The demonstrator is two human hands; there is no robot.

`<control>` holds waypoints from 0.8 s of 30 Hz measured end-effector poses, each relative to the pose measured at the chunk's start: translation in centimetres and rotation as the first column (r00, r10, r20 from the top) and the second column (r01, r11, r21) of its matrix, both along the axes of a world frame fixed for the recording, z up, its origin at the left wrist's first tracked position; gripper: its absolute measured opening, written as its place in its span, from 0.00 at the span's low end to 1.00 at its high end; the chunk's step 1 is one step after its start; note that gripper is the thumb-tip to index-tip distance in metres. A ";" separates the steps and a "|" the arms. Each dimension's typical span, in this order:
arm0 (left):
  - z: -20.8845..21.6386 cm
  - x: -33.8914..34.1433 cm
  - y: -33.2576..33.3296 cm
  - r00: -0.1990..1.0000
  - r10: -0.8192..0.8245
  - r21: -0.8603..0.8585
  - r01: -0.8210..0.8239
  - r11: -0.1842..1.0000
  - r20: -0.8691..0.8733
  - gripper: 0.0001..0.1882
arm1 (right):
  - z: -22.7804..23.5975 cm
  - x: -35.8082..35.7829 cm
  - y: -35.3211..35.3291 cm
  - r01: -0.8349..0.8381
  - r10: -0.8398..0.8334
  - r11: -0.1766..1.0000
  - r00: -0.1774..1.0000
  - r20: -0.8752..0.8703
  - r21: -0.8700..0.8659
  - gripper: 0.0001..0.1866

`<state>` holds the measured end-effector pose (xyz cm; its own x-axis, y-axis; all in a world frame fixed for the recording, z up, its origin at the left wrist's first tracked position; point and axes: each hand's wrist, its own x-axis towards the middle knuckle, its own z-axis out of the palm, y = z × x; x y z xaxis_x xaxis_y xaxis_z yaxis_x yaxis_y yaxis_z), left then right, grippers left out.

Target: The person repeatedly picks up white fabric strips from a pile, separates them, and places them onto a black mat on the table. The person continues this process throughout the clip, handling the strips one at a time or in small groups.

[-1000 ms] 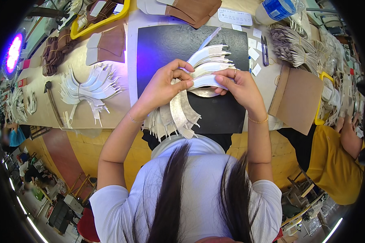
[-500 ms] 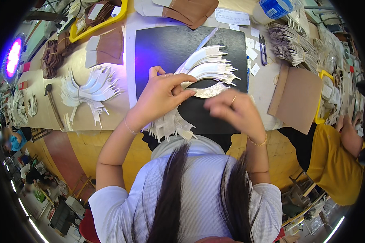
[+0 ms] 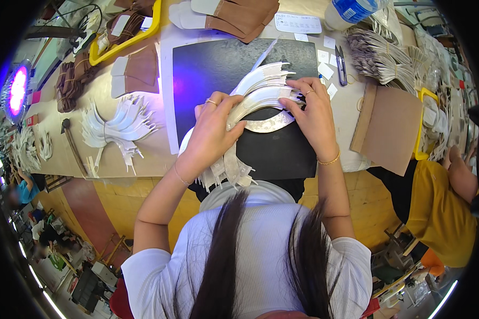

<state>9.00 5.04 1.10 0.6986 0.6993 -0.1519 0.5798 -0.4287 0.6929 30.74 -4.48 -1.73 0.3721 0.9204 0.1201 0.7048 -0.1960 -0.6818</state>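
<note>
A fanned stack of curved white strips (image 3: 261, 90) with thin tails at their ends lies over the black mat (image 3: 213, 61). My left hand (image 3: 214, 121) is closed around the near-left part of the stack, thumb and fingers on the strips. At the stack's right end, my right hand (image 3: 310, 109) pinches the strip ends between thumb and fingers. One separate curved strip (image 3: 269, 124) lies apart from the stack, on the near side between my hands. More strip ends (image 3: 223, 173) hang toward me at the mat's near edge.
A tied bundle of white strips (image 3: 117, 127) and a hammer (image 3: 72, 143) lie on the left. Brown-and-white pieces (image 3: 135, 72) lie near a yellow tray (image 3: 153, 37). Right of the mat are thread snips (image 3: 341, 65), paper squares (image 3: 325, 70), a brown board (image 3: 388, 125) and grey bundles (image 3: 380, 53).
My right hand has moved up and right from the single strip to the stack's right-hand ends and closed on them. My left hand has shifted slightly, still holding the stack.
</note>
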 end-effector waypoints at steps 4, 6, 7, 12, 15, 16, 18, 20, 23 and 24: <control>0.3 0.2 0.0 1.000 -0.007 0.014 0.008 1.000 -0.021 0.25 | 0.1 0.0 -0.2 0.006 -0.006 0.999 1.000 -0.003 0.043 0.19; 0.3 0.2 0.0 1.000 -0.009 0.003 0.009 1.000 -0.017 0.24 | 0.3 0.0 -0.3 0.018 -0.016 0.999 0.999 -0.050 0.039 0.17; 0.3 0.1 0.1 1.000 -0.009 -0.003 0.009 1.000 -0.015 0.24 | 0.4 -0.1 -0.3 0.023 -0.021 0.999 0.998 -0.061 0.041 0.17; 0.2 0.1 0.1 1.000 0.001 -0.020 -0.001 1.000 -0.003 0.24 | 0.7 -0.1 -0.5 0.052 -0.047 0.998 0.992 -0.113 0.038 0.15; 0.0 0.1 0.0 1.000 0.005 -0.019 -0.005 1.000 0.008 0.24 | 0.6 0.0 -0.6 0.045 -0.038 0.998 0.992 -0.123 0.048 0.14; 0.0 0.1 0.1 1.000 0.006 -0.019 -0.006 1.000 0.010 0.24 | 0.6 0.1 -0.6 0.044 -0.038 0.998 0.992 -0.123 0.050 0.14; -0.2 0.0 0.1 1.000 0.005 -0.019 -0.004 1.000 0.014 0.24 | 0.5 0.1 -0.6 0.043 -0.036 0.998 0.992 -0.125 0.053 0.14; -0.3 0.0 0.1 1.000 0.006 -0.018 -0.005 1.000 0.017 0.24 | 0.4 0.1 -0.5 0.045 -0.038 0.997 0.992 -0.121 0.056 0.13; -0.3 0.0 0.1 0.999 0.010 -0.024 -0.009 1.000 0.031 0.22 | 0.5 0.0 -0.5 0.068 -0.059 0.996 0.987 -0.147 0.059 0.11; -0.4 0.0 0.2 0.999 0.012 -0.031 -0.011 0.999 0.043 0.21 | 0.6 -0.1 -0.5 0.078 -0.068 0.995 0.985 -0.160 0.059 0.10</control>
<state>9.01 5.20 0.75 0.6968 0.7028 -0.1434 0.5541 -0.4005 0.7297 30.68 -4.96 -1.11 0.4572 0.8822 0.1130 0.5728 -0.1949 -0.7962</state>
